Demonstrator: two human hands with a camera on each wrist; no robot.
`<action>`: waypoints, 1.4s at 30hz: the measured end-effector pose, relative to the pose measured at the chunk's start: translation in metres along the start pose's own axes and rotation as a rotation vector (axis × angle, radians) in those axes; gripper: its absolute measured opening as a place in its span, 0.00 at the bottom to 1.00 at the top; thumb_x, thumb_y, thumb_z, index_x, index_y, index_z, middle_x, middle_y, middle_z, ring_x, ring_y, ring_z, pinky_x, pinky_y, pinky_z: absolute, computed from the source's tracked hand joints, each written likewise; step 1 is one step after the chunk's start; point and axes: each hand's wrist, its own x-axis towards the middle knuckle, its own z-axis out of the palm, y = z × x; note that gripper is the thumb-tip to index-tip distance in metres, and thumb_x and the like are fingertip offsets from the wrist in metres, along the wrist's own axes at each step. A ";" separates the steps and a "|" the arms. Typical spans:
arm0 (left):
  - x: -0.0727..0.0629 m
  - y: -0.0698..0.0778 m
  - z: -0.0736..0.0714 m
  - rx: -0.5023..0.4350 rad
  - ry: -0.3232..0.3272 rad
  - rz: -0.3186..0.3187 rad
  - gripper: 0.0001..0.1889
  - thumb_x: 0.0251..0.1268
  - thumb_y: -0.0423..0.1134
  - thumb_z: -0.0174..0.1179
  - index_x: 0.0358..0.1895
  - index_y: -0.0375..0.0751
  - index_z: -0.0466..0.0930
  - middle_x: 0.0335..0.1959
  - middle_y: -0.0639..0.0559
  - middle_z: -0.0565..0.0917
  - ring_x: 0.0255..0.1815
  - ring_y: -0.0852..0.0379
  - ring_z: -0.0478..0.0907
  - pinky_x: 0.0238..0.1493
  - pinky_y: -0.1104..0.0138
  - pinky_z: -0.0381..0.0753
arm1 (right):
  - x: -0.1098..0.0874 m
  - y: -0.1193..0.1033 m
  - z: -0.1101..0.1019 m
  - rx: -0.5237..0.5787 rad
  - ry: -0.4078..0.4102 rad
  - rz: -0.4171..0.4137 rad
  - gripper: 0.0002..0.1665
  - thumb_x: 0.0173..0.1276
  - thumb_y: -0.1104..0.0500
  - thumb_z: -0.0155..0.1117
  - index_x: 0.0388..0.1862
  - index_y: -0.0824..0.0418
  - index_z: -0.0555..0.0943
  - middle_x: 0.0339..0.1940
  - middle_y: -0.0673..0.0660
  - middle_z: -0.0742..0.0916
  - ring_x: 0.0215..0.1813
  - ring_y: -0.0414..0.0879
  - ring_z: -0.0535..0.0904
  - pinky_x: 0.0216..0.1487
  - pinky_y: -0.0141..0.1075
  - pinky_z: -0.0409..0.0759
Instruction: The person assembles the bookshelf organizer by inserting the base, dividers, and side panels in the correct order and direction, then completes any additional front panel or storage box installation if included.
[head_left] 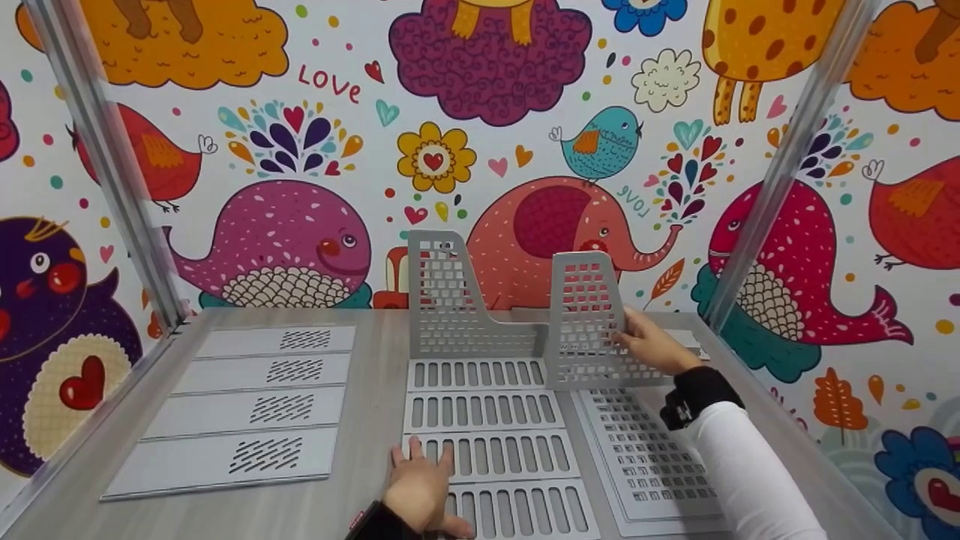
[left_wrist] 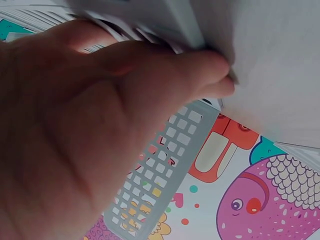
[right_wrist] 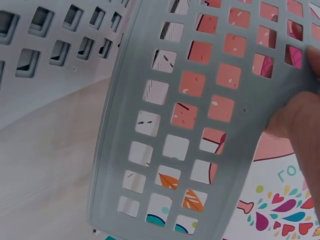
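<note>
Upright at the far end of a slotted grey panel (head_left: 491, 433) stands a grey perforated side panel (head_left: 480, 341) with a sloping cut edge, like the side of a magazine file. Beside it on the right is a second such side panel (head_left: 559, 322), also upright. My right hand (head_left: 656, 343) pinches that second panel by its sloping edge, thumb on the near face; the right wrist view shows the thumb on the panel (right_wrist: 240, 130). My left hand (head_left: 420, 484) rests with spread fingers on the left edge of the slotted panel, which lies flat on the table.
To the left, a pale ridged panel (head_left: 247, 409) with slanted slots lies flat on the table (head_left: 375, 420). A light perforated panel (head_left: 652, 450) lies at the right, beneath my right forearm. Behind is a cartoon-printed wall (head_left: 525, 165) with metal posts (head_left: 112, 157) at the sides.
</note>
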 end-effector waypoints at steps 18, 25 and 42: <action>0.001 0.004 0.002 0.043 0.011 -0.005 0.61 0.36 0.73 0.72 0.75 0.41 0.65 0.69 0.28 0.72 0.77 0.31 0.60 0.73 0.34 0.58 | 0.003 0.002 0.004 -0.024 0.041 -0.010 0.29 0.76 0.71 0.46 0.75 0.66 0.61 0.67 0.72 0.77 0.66 0.62 0.76 0.68 0.57 0.73; -0.003 0.004 0.000 0.039 0.048 -0.002 0.60 0.36 0.73 0.73 0.73 0.40 0.67 0.68 0.29 0.74 0.76 0.30 0.62 0.72 0.35 0.60 | -0.001 0.001 0.000 -0.029 0.039 0.010 0.29 0.77 0.71 0.45 0.75 0.67 0.60 0.68 0.71 0.76 0.69 0.64 0.73 0.70 0.62 0.68; -0.001 0.001 0.003 0.006 0.054 0.016 0.60 0.36 0.71 0.74 0.73 0.38 0.67 0.67 0.25 0.73 0.75 0.28 0.62 0.72 0.34 0.59 | 0.001 -0.003 0.004 -0.074 0.044 0.005 0.27 0.77 0.70 0.46 0.73 0.67 0.63 0.65 0.69 0.79 0.67 0.63 0.76 0.71 0.61 0.69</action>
